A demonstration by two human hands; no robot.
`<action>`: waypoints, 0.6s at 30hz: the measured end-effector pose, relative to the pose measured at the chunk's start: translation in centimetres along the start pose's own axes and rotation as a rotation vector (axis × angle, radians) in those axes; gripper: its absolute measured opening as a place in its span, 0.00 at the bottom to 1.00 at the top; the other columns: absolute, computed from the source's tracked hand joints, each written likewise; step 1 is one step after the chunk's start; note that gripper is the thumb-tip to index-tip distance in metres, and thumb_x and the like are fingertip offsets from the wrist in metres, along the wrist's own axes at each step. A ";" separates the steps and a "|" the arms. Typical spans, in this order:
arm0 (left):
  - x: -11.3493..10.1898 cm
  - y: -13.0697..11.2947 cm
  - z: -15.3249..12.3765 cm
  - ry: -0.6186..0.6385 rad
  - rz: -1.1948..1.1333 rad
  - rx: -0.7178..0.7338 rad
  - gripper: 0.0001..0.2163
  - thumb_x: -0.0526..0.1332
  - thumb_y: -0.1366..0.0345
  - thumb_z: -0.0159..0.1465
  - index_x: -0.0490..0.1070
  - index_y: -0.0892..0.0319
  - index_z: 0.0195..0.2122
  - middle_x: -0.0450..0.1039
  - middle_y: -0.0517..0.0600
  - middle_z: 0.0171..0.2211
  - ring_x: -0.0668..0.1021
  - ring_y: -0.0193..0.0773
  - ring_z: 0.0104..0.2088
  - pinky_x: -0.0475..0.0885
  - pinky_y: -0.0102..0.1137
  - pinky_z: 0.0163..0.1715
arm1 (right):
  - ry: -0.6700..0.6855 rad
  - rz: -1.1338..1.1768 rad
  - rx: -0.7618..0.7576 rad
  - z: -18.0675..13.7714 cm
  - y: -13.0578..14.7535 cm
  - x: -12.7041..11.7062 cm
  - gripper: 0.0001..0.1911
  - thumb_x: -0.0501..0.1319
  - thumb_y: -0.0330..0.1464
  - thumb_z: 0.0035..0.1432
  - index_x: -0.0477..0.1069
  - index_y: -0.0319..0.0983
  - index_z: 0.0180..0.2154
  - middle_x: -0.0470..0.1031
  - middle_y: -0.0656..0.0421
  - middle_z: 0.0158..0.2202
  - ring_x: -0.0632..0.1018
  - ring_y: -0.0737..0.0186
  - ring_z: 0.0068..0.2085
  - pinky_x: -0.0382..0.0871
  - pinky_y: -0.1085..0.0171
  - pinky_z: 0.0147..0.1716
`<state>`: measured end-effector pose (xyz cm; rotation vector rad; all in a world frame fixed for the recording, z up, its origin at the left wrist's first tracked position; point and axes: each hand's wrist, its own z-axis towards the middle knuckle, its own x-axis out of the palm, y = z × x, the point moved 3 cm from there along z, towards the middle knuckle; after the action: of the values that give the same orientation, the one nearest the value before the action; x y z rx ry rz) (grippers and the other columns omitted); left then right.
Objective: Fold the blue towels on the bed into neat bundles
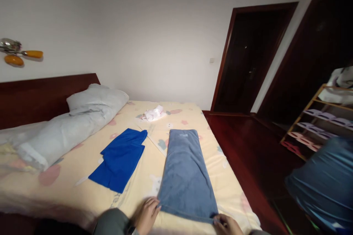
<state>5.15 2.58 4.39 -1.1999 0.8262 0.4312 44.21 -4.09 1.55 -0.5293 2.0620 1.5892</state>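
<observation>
A long blue-grey towel [187,172] with small pale lettering at its far end lies flat on the bed. My left hand [149,213] pinches its near left corner, with the fingers closed on the edge. At the near right corner, my right hand [227,224] grips the same edge between thumb and fingers. To the left of the towel, a bright blue piece of fabric [120,161] lies in overlapping layers, touched by neither hand.
The patterned yellow sheet [231,187] covers the bed. A crumpled white cloth [153,114] lies farther back, and a pale rolled quilt [71,132] runs along the headboard [46,91]. On the right stand a shoe rack [317,117] and a blue-covered object [325,183].
</observation>
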 end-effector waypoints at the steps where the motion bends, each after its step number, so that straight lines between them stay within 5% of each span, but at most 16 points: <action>1: 0.1 -0.1 0.0 0.034 0.038 0.008 0.13 0.56 0.61 0.67 0.81 0.46 0.41 0.83 0.51 0.46 0.81 0.50 0.51 0.75 0.45 0.57 | 0.003 0.027 -0.039 0.0 0.1 0.3 0.12 0.56 0.51 0.41 0.74 0.57 0.21 0.84 0.62 0.29 0.85 0.39 0.40 0.79 0.48 0.43; 9: -1.1 -1.5 -0.2 0.025 0.154 0.001 0.21 0.50 0.56 0.73 0.72 0.54 0.25 0.79 0.53 0.30 0.80 0.45 0.37 0.72 0.36 0.41 | -0.078 0.046 -0.093 -0.6 1.4 -1.2 0.23 0.53 0.53 0.54 0.78 0.46 0.33 0.86 0.54 0.38 0.84 0.45 0.44 0.77 0.54 0.48; 18: 0.5 -1.5 0.2 0.032 -0.046 -0.131 0.18 0.53 0.53 0.71 0.76 0.56 0.33 0.81 0.51 0.32 0.79 0.41 0.36 0.71 0.31 0.38 | -0.042 -0.082 0.023 -0.4 -0.4 -0.6 0.24 0.52 0.52 0.56 0.75 0.42 0.32 0.85 0.50 0.36 0.83 0.48 0.40 0.74 0.57 0.43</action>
<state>6.54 2.17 4.97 -1.3472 0.8059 0.4353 44.90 -4.56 1.71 -0.5605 1.9986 1.5155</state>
